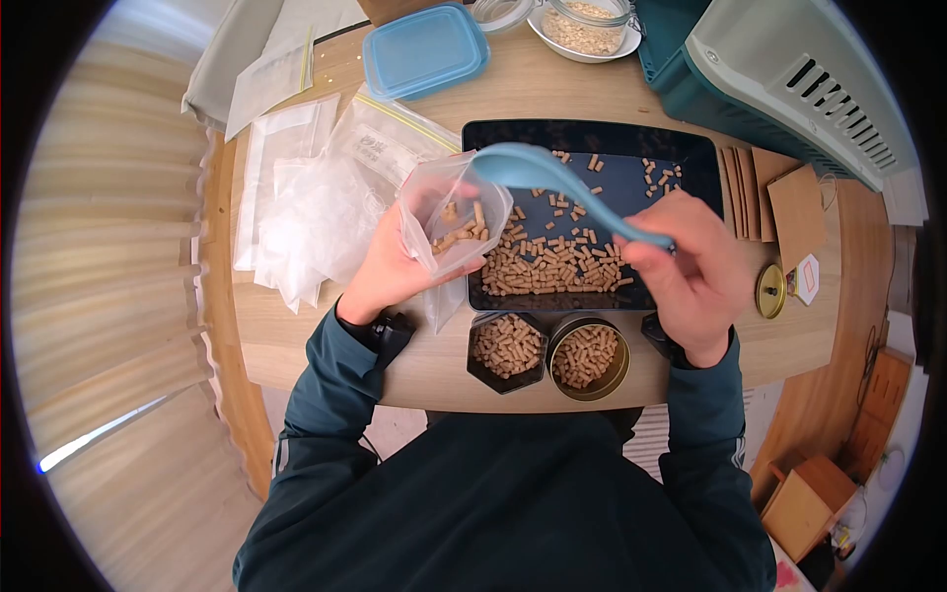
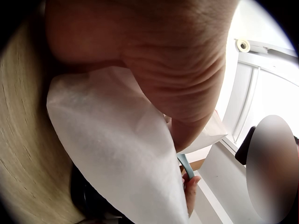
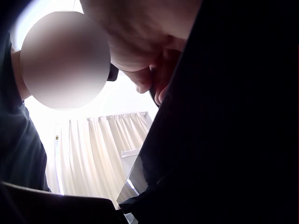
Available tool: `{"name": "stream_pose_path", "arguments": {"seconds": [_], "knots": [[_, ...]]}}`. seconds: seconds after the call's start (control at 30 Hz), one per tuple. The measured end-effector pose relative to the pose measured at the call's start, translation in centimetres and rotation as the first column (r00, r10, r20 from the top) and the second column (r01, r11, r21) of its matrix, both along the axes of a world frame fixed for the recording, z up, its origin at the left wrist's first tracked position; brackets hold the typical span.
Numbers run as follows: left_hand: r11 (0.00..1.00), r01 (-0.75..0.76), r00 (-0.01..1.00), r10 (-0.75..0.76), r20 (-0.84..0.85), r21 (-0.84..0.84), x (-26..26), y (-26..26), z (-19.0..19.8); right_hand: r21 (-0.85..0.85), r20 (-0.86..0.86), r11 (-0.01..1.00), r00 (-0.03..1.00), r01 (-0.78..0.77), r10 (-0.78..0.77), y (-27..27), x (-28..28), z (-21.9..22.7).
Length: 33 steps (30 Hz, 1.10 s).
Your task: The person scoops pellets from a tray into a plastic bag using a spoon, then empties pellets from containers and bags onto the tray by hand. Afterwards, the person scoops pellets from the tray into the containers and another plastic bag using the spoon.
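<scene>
A translucent plastic bag [image 1: 456, 247] with several tan pellets inside is gripped by my left hand [image 1: 388, 264], its mouth facing up. In the left wrist view the bag [image 2: 117, 140] hangs below the left hand [image 2: 159, 60]. My right hand [image 1: 691, 271] pinches the handle of a blue ladle [image 1: 552, 178]; the ladle's bowl is at the bag's mouth. Beneath the ladle lies a dark tray [image 1: 705, 163] with pellets [image 1: 552, 271] heaped along its near side. The right wrist view shows the right hand [image 3: 145, 42] partly, behind a dark edge.
A hexagonal container [image 1: 506, 350] and a round tin [image 1: 589, 357], both with pellets, stand before the tray. Plastic bags [image 1: 311, 217] lie left, a blue-lidded box [image 1: 424, 49] and jar [image 1: 585, 28] behind. A pet carrier [image 1: 799, 84], cardboard [image 1: 797, 212] and gold lid [image 1: 770, 291] are right.
</scene>
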State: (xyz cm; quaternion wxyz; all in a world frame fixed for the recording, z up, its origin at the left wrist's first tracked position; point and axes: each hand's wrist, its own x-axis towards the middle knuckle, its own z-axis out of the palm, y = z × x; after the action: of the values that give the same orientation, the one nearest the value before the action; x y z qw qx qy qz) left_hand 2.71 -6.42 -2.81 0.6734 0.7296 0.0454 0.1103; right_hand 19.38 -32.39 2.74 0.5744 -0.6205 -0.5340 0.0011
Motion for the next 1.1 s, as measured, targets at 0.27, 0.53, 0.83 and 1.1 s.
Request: {"name": "stream_pose_path", "arguments": {"seconds": [0.27, 0.53, 0.83, 1.1], "knots": [[1.0, -0.003, 0.999, 0.002, -0.051, -0.03, -0.2, -0.1, -0.2, -0.363, -0.08, 0.9, 0.954, 0.243, -0.29, 1.0, -0.7, 0.5], [1.0, -0.004, 0.999, 0.003, -0.04, -0.023, -0.2, 0.0, -0.1, -0.422, -0.04, 0.904, 0.998, -0.067, 0.056, 0.7, -0.6, 0.7], [1.0, 0.004, 0.999, -0.004, -0.04, -0.013, -0.1, -0.1, -0.1, -0.393, -0.182, 0.916, 0.969, 0.081, -0.164, 0.4, -0.5, 0.4], [0.999, 0.003, 0.999, -0.004, -0.044, -0.036, -0.2, -0.1, -0.1, -0.348, -0.106, 0.935, 0.988, 0.069, -0.112, 0.5, -0.4, 0.4]]}}
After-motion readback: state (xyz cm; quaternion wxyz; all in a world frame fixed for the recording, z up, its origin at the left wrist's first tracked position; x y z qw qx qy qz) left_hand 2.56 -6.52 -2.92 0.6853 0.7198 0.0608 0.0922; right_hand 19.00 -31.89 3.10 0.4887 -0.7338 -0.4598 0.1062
